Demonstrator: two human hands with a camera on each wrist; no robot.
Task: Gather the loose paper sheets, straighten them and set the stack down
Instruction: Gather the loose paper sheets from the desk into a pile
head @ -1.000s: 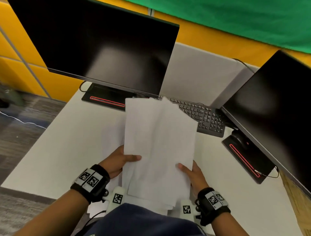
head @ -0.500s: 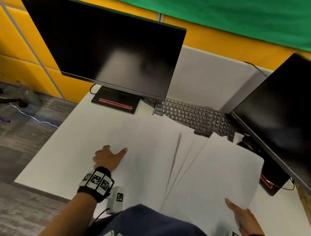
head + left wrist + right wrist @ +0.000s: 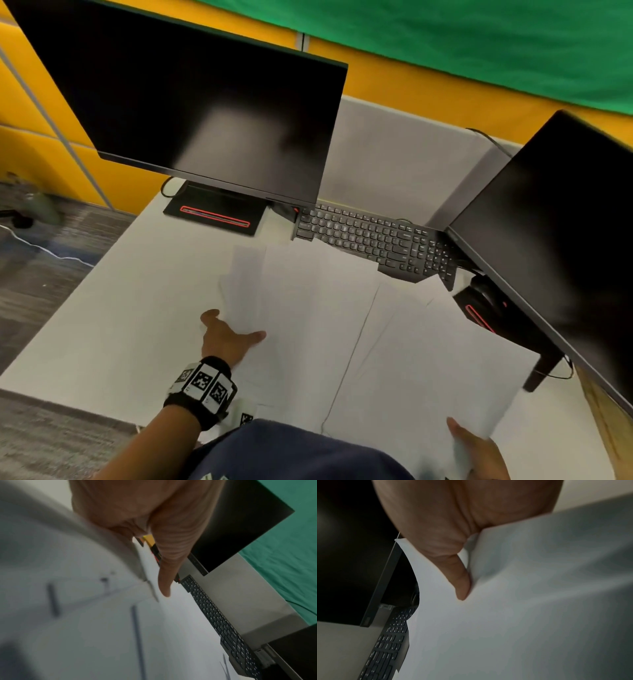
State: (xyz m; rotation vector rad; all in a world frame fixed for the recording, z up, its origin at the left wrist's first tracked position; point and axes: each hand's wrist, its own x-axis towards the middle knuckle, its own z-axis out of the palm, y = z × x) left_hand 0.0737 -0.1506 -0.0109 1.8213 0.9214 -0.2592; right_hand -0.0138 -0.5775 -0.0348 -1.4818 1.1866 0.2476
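Several white paper sheets [image 3: 325,325] lie fanned across the white desk [image 3: 113,329], from the middle to the near right corner. My left hand [image 3: 229,337] is at the fan's left edge. Its thumb [image 3: 164,574] lies straight on top, and its fingers are hidden under a lifted, blurred sheet [image 3: 241,291]. My right hand [image 3: 476,448] is at the bottom right. It pinches the near corner of the right sheets [image 3: 522,615] with its thumb [image 3: 460,582] on top, and that edge is raised off the desk.
A black keyboard [image 3: 373,240] lies just behind the sheets, and their far edges overlap it. A dark monitor [image 3: 205,113] stands at the back left on its base [image 3: 212,214]. A second monitor [image 3: 565,240] closes off the right side. Bare desk lies to the left.
A second ago both hands held the sheets upright as one bundle. The sheets now lie spread over the desk, with the hands moved apart to the left and right ends.
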